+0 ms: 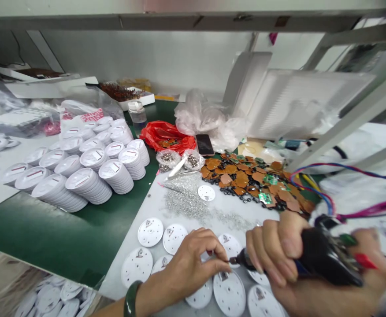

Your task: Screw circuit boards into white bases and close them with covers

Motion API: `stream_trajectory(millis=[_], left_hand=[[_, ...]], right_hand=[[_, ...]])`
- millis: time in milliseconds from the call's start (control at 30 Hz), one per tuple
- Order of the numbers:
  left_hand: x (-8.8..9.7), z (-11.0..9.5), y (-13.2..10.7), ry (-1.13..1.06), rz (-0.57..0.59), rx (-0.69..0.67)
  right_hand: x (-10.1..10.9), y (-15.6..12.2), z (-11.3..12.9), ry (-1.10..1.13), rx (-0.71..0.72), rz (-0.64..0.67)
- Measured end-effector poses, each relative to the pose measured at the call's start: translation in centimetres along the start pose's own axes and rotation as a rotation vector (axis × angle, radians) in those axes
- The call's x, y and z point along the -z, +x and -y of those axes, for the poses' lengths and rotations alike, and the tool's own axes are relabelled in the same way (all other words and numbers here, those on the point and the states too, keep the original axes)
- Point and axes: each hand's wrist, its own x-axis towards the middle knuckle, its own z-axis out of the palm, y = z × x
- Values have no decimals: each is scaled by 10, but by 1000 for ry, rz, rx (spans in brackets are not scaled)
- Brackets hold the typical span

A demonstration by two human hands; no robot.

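I log: left hand (191,268), fingers pinching tiny screw (228,260) above white plastic disc (229,294) | right hand (274,248), fingers wrapped round electric screwdriver (327,259), tip just beside screw

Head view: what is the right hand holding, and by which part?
The right hand grips a black electric screwdriver around its thick body, just behind the narrow nose.

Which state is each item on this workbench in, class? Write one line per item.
Left hand, fingertips pinched together.
Right hand, closed around the screwdriver.
Corded electric screwdriver, held tip-down.
White disc, lying flat.
Stacked white discs, leaning in rows.
Red plastic bag, crumpled.
Bottle, capped.
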Motion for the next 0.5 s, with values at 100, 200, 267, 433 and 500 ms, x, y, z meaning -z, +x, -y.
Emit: stream_trajectory(millis=[100, 200, 267, 433, 500], left_hand=[[-5, -1, -2, -4, -9, 34], [-8, -2, -5, -7, -12, 44], [-9, -3, -6, -3, -12, 42], [-13, -6, -12, 50, -7, 4], [-17, -4, -16, 119, -1, -73]], right_hand=[[8, -7, 2, 3, 23, 15], [16, -13, 4, 9, 37, 15], [15, -15, 5, -5, 34, 19], [9, -16, 3, -33, 17, 16], [12, -17, 2, -35, -9, 35]])
